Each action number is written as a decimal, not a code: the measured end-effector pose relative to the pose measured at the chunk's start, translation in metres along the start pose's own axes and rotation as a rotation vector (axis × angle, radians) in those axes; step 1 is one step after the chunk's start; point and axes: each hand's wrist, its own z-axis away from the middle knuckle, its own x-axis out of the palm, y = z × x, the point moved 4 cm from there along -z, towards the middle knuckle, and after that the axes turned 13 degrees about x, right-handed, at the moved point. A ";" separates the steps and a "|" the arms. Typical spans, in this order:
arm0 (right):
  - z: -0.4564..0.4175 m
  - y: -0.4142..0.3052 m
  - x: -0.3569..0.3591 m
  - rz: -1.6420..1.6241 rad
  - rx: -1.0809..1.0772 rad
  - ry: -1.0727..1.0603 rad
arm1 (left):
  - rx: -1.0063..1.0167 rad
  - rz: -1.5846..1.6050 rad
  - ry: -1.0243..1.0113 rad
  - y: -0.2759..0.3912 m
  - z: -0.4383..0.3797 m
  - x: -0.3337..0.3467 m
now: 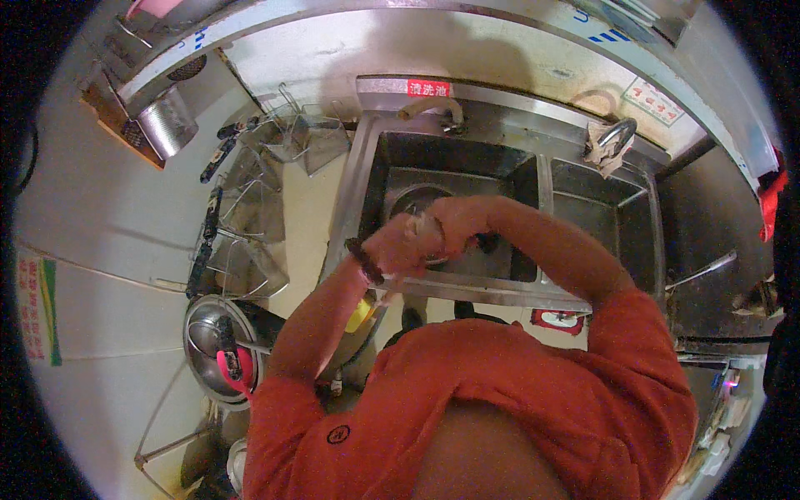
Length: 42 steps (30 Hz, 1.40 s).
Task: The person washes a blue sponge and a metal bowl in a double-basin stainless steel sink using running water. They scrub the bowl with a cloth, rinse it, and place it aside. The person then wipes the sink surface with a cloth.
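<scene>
Over the left basin of a stainless steel sink (544, 206), my two hands meet, both blurred. My left hand (397, 247) has a dark bracelet (365, 260) at its wrist. My right hand (465, 220) reaches in from the right and touches or overlaps it. Between them is a pale blur (428, 230); whether it is a held thing or fingers, I cannot tell. Beneath the hands a round metal vessel (417, 192) lies in the basin, partly covered by them. A worn curved faucet (431, 107) stands behind the basin.
Several wire-mesh fry baskets (250, 187) with black handles hang or stand on the left. Below them is a metal bowl (199, 350) with a pink-red utensil (239, 369). A second faucet (619, 134), wrapped in brown material, rises behind the right basin (587, 212). A perforated metal container (167, 122) hangs upper left.
</scene>
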 end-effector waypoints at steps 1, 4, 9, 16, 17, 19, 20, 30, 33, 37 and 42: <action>-0.002 -0.002 -0.006 0.008 -0.087 0.246 | -0.059 0.020 0.122 0.003 -0.006 -0.014; 0.007 -0.006 -0.018 0.278 -0.204 1.064 | -0.198 0.166 0.558 0.039 -0.020 -0.028; -0.005 -0.003 -0.013 0.148 -0.052 0.564 | 0.029 -0.228 0.254 0.006 -0.009 -0.013; -0.004 0.004 -0.013 0.159 -0.184 0.926 | 0.008 -0.139 0.641 0.023 -0.016 -0.011; 0.004 0.001 -0.012 0.233 -0.097 1.182 | -0.004 -0.236 0.685 0.019 -0.018 -0.013; -0.003 0.004 -0.010 0.241 -0.072 0.939 | 0.091 -0.835 0.570 0.022 -0.023 -0.015; -0.007 0.007 -0.009 0.175 -0.053 0.690 | 0.206 -0.571 0.463 0.018 -0.018 -0.014; -0.003 0.008 -0.006 0.220 -0.332 1.166 | -0.191 0.094 0.727 0.046 -0.028 -0.008; -0.010 0.015 -0.001 0.020 -0.243 0.865 | -0.028 -0.481 0.279 0.033 -0.029 -0.013; -0.027 0.032 0.000 -0.528 -0.295 0.059 | 0.222 -0.303 0.302 0.021 -0.012 -0.025; -0.004 0.023 -0.016 -1.296 -0.433 -0.011 | -0.080 0.162 1.066 0.015 -0.002 -0.028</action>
